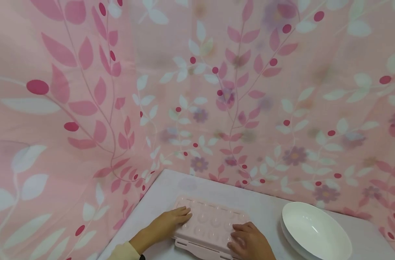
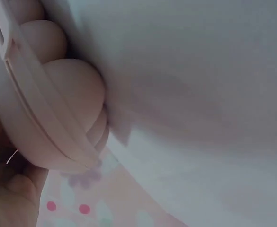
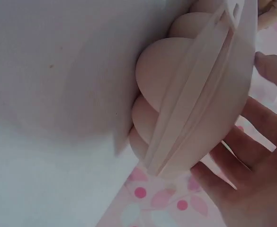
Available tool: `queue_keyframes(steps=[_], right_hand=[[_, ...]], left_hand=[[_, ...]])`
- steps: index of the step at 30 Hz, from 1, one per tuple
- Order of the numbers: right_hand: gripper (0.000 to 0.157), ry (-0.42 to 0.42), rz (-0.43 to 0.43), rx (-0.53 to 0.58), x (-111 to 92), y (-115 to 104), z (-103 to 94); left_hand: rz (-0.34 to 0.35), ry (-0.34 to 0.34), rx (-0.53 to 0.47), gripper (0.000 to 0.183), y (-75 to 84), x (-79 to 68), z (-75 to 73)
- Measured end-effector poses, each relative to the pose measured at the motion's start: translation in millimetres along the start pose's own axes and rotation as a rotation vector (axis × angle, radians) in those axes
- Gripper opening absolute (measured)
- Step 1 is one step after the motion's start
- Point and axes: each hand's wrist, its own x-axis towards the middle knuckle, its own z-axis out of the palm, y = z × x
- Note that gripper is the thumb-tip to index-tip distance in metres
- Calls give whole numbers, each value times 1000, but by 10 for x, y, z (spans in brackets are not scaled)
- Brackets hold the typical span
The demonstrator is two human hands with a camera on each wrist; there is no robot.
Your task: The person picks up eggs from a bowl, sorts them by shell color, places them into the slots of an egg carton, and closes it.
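A pale pink plastic egg box [image 1: 208, 231] lies on the white table, its lid down and rows of egg-shaped bumps across the top. My left hand [image 1: 167, 224] rests on the lid's left side with relaxed fingers. On the opposite side, my right hand [image 1: 253, 242] touches the lid with its fingers spread and slightly bent. From the left wrist view, the rounded cups [image 2: 76, 90] under the box's rim are seen from the side. The right wrist view shows fingers [image 3: 233, 156] against the lid's edge. Whether anything is inside the box cannot be seen.
A white bowl [image 1: 316, 229] stands right of the egg box, near the table's far right. The white tabletop [image 1: 262, 206] meets pink floral cloth [image 1: 223, 119] at the back and left.
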Motion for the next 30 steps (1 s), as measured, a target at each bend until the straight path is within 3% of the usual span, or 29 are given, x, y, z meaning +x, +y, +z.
queue_keyframes(steps=[4, 6, 9, 12, 14, 21, 30], right_hand=[[67, -176, 64, 22, -12, -77, 47], [80, -190, 14, -33, -30, -96, 85], [93, -158, -68, -136, -45, -109, 120], [97, -145, -91, -173, -31, -118, 119], [99, -166, -78, -173, -11, -131, 105], [100, -276, -13, -133, 45, -196, 52], [101, -303, -7, -163, 141, -284, 49]], left_hand=[[2, 8, -99, 39, 27, -60, 12], [17, 6, -112, 46, 31, -90, 21], [53, -4, -90, 70, 27, -130, 17], [92, 2, -47, 91, 11, -152, 12], [108, 13, -21, 97, 5, -153, 10], [107, 31, -4, 98, 17, -137, 19], [119, 68, 126, 92, 26, -65, 36]])
